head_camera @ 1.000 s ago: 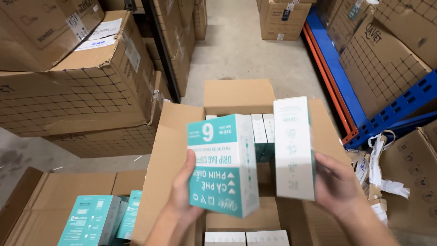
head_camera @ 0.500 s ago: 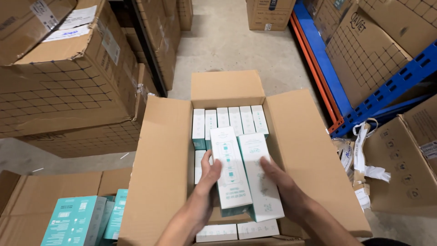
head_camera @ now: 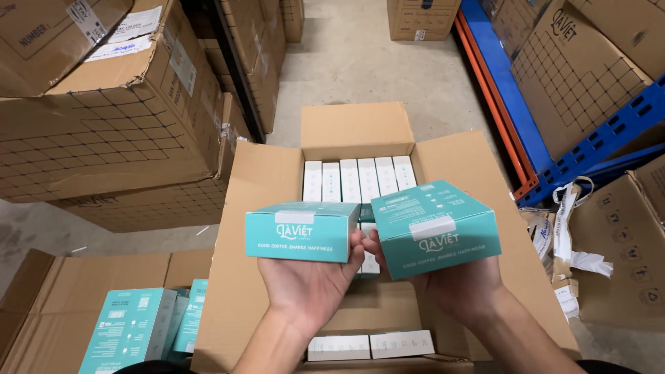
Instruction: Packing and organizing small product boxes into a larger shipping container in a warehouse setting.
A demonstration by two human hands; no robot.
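head view, first speaker: what have the hands got?

second speaker: the left hand [head_camera: 312, 284] lies palm up with a teal carton [head_camera: 302, 231] resting flat on it, fingers curled about its right end. the right hand [head_camera: 454, 287] carries a second teal carton [head_camera: 435, 226] the same way, tilted a little, its white seal strip facing the camera.

first speaker: where are they?

second speaker: side by side, their near corners almost touching, held above the open cardboard box [head_camera: 263, 228]. inside that box a row of white and teal cartons [head_camera: 358, 180] stands upright against the far wall, and two more [head_camera: 370, 345] lie at the near edge.

first speaker: and around it?

second speaker: a lower box of teal cartons [head_camera: 135, 329] to the left, stacked brown cases [head_camera: 104, 131] beyond it, blue racking [head_camera: 589, 149] on the right.
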